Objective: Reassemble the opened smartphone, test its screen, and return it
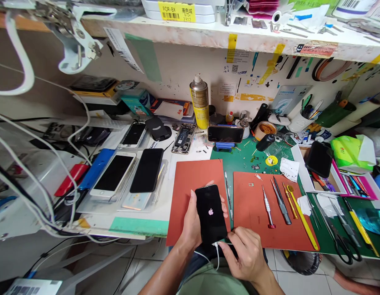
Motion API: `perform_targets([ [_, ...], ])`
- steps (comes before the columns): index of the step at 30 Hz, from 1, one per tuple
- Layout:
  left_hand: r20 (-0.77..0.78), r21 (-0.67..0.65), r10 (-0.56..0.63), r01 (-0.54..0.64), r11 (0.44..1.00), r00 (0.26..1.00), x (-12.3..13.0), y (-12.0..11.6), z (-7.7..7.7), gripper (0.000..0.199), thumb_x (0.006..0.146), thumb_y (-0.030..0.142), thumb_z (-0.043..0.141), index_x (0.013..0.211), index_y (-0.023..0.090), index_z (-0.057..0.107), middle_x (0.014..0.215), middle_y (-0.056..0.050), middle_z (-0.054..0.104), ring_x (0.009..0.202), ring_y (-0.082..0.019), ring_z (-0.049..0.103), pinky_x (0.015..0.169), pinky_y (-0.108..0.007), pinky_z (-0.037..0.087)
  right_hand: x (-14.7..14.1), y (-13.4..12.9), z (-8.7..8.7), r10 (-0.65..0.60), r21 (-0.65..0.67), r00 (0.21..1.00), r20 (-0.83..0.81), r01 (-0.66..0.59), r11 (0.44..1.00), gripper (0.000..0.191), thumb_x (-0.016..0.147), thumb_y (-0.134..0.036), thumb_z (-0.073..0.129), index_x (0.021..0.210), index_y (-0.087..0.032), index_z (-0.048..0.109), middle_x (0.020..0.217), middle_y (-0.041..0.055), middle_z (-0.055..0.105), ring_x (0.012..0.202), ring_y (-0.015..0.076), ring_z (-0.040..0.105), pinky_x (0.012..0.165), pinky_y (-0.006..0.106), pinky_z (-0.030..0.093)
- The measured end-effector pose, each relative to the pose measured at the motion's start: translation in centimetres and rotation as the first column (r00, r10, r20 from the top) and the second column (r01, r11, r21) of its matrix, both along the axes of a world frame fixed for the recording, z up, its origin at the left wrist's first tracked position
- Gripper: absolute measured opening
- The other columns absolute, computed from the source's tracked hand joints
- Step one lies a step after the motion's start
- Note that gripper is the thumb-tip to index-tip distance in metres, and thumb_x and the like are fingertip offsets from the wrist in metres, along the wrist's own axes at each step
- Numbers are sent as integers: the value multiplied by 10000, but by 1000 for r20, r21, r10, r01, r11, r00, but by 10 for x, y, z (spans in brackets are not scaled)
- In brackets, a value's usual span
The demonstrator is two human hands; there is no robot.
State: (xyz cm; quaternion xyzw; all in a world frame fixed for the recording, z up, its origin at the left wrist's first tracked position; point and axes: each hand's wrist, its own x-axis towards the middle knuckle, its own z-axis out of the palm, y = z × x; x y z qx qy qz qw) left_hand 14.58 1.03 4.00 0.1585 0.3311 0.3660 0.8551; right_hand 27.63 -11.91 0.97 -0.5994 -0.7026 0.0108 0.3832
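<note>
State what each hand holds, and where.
Left hand: black rectangular phone, by its long sides. Right hand: beside the white plastic plug; a hold cannot be told.

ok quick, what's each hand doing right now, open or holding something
Left hand: closed around the iPhone with the lit Apple logo.
Right hand: partly curled, close to the white cable; whether it pinches it cannot be told.

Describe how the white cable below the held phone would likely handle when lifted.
Probably floppy: the white cable bends in a slack curve below the held phone. Likely light, being so thin. Pulling it might tug the phone, since its plug sits at the phone's lower edge.
</note>
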Motion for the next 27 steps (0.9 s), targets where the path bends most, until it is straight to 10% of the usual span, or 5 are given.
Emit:
perform_targets([
  [8,-3,-15,5,-5,1000,1000,2,4,6,709,1023,746,514,1554,278,545,983,-89,744,738,-238,702,707,-369,572,-1,5,8,-56,-64,989,-139,47,997,311,1074,-95,479,810,-226,577,666,-12,511,553,151,492,560,322,355],
  [13,24,-30,19,-18,999,1000,2,6,11,712,1034,717,514,1579,259,520,990,-95,740,746,-246,708,732,-388,584,2,18,6,-257,-214,923,-285,200,956,236,1142,-249,495,1054,-196,707,758,9,702,549,138,619,537,274,446],
  [18,27,3,26,-26,1000,999,1,6,8,709,1061,706,451,1606,253,479,989,-101,745,776,-253,721,765,-389,590,6,44,2,-414,-325,910,-33,382,865,365,1154,-352,424,1116,-167,736,939,118,819,749,248,782,617,325,490],
  [27,17,-41,18,-18,999,1000,0,7,9,701,1038,727,484,1427,170,658,929,-117,739,761,-256,713,747,-396,614,2,75,13,-477,-513,878,39,427,744,253,1027,-191,653,782,-234,702,705,76,767,547,239,693,538,324,288],
])
